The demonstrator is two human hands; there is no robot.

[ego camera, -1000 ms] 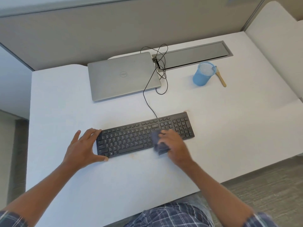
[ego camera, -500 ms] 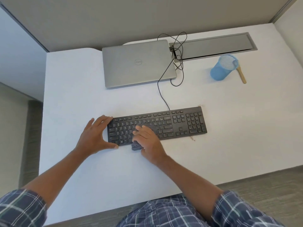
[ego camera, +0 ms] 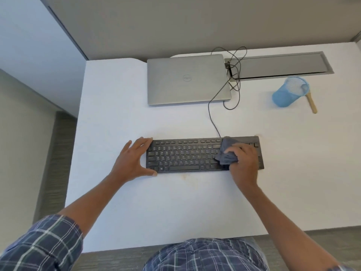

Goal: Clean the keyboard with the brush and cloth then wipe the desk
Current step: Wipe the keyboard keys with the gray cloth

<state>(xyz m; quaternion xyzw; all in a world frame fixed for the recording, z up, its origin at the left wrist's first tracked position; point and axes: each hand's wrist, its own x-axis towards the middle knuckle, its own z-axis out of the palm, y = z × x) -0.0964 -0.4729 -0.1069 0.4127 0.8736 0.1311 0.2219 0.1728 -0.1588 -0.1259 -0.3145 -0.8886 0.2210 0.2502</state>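
A black keyboard point(ego camera: 187, 155) lies flat in the middle of the white desk point(ego camera: 195, 208). My right hand point(ego camera: 244, 161) grips a crumpled grey cloth point(ego camera: 227, 153) and presses it onto the keys at the keyboard's right part, hiding the number pad. At the keyboard's left end my left hand point(ego camera: 134, 161) braces it, fingers spread straight along the top corner and thumb against the front corner. The brush's wooden handle point(ego camera: 312, 103) pokes out behind a blue mesh cup point(ego camera: 287, 92) at the back right.
A shut silver laptop point(ego camera: 187, 79) lies at the back centre. The keyboard's black cable point(ego camera: 212, 118) loops from it to a grey cable hatch point(ego camera: 279, 65) in the desk. A faint brownish stain point(ego camera: 184, 176) marks the desk just before the keyboard.
My right hand has slid the cloth from the keyboard's left-middle keys across to its right part. My left hand stays at the left end. The camera has shifted.
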